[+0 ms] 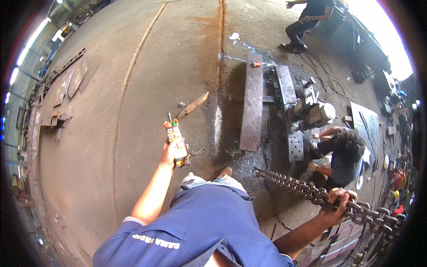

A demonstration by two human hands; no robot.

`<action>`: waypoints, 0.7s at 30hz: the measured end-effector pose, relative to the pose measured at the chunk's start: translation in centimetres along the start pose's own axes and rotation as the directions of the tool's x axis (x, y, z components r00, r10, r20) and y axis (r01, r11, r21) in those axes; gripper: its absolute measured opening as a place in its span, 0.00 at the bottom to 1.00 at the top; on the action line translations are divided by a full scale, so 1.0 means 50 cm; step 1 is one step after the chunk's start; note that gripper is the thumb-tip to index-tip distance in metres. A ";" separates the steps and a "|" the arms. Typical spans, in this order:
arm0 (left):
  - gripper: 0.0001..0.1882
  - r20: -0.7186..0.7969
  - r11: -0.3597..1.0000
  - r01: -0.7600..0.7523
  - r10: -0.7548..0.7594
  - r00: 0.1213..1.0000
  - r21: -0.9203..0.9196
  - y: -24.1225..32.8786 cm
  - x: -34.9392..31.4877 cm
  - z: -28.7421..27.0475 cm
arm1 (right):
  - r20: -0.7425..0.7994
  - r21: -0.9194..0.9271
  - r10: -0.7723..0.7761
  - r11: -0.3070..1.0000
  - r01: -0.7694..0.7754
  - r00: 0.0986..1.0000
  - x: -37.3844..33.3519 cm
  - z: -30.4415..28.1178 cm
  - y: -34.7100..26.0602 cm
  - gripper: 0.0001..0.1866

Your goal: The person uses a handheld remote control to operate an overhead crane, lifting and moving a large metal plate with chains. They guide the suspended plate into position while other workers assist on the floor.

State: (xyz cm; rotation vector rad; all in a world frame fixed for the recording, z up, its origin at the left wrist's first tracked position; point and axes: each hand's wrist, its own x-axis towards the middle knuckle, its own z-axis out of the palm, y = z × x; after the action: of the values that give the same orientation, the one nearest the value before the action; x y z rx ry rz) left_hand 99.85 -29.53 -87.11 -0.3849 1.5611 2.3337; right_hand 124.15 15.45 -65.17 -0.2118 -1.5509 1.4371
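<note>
In my left hand (168, 153) is a yellow handheld crane remote (176, 141) with rows of buttons, an orange knob and a short black aerial. My fingers wrap round its lower part, and a short dark chain or strap dangles beside it. Out to the right, my right hand (339, 205) is closed round a heavy steel chain (307, 189). Doubled strands of the chain slope from near the floor, past my hand, to the lower right edge. What the chain's ends attach to cannot be made out.
A long perforated steel plate (252, 107) lies ahead on supports. Beside it are a narrower drilled plate (286, 84) and a drilling machine (321, 114). A crouching co-worker (348, 155) works close on the right; another person (311, 20) sits farther off. A wood piece (194, 105) lies on the floor.
</note>
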 end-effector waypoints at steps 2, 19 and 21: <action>0.16 -0.072 1.000 -0.018 0.016 0.997 -0.015 0.031 0.023 0.009 | 0.131 0.053 -0.078 0.996 0.072 0.988 0.056 0.026 -0.018 0.08; 0.15 -0.267 0.950 0.089 -0.173 0.948 -0.299 0.058 0.289 -0.169 | 0.069 0.288 0.050 0.955 -0.068 0.996 0.243 0.218 0.224 0.07; 0.14 -0.260 0.951 0.140 -0.214 0.941 -0.276 0.086 0.366 -0.184 | 0.011 0.227 0.113 0.967 -0.113 0.993 0.217 0.257 0.244 0.06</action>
State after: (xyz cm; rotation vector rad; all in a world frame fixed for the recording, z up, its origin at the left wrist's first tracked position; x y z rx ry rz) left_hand 81.86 -37.74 -93.95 -0.9258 1.2737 2.4193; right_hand 103.63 17.81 -67.55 -0.1664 -1.3775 1.6902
